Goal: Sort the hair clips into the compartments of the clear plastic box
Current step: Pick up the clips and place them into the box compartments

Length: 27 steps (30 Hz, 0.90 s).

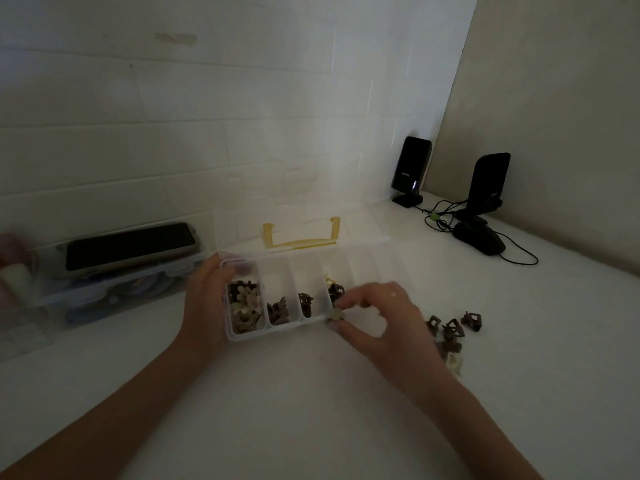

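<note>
Far left on the white counter (311, 410): a blurred pale bottle (14, 275), then a clear storage tub (104, 289) with a dark phone (130, 245) lying on top. No writing legible there.

Left hand (204, 306) wrapped around the left end wall of the clear plastic box (294, 289), fingers curled against it, thumb on the far corner; lid up, yellow latch (301, 235) behind. Brown and pale hair clips (246, 306) in the 4 leftmost compartments.

Right hand (384, 317) at the near rim by the 4th compartment, thumb and forefinger pinching a cream flower clip (336, 314), clip tight between the fingertips, at the rim.

Right of that hand: a loose pile of brown clips (453, 329), 1 cream.

Far right: 2 black speakers (412, 168), small lettering unreadable, cabled black mouse (481, 239).
</note>
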Motion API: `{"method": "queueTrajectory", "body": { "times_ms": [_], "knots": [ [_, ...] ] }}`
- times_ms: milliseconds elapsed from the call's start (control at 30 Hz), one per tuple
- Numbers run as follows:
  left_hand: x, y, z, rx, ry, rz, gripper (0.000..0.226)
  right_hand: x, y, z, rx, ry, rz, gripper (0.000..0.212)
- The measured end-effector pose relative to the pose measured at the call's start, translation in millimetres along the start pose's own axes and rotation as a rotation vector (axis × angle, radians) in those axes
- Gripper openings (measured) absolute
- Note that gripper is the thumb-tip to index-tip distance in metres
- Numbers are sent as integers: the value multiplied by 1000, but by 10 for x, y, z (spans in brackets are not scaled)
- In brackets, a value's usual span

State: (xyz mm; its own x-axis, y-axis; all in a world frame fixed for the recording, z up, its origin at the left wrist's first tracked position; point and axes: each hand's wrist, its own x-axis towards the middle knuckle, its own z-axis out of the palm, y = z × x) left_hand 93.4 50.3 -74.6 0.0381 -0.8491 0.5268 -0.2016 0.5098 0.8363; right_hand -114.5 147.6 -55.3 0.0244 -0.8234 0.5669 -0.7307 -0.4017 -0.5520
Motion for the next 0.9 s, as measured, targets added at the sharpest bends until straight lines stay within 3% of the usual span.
{"method": "queueTrajectory", "body": {
  "times_ms": [67,167,267,367,467,533,667,900],
  "knots": [
    [-22,112,-24,55,-80,-37,22,188,-217,165,-22,-19,-120,17],
    [17,-18,-96,194,-132,67,17,446,-472,400,-156,34,-283,18],
    [52,-10,-93,257,-12,101,27,612,-573,600,-286,31,-331,20],
    [-13,78,-101,309,-106,132,24,633,-509,627,-233,35,-277,18],
    [7,-1,-89,228,-13,17,21,549,-295,445,-153,151,-191,16],
    [-14,14,-74,125,-33,-73,19,471,-116,266,-123,199,-129,15],
    [30,64,-29,57,67,-37,17,305,203,-123,-155,273,-83,17],
    [29,78,-11,-143,64,-234,27,-13,629,-662,-270,210,35,27]
  ]
}}
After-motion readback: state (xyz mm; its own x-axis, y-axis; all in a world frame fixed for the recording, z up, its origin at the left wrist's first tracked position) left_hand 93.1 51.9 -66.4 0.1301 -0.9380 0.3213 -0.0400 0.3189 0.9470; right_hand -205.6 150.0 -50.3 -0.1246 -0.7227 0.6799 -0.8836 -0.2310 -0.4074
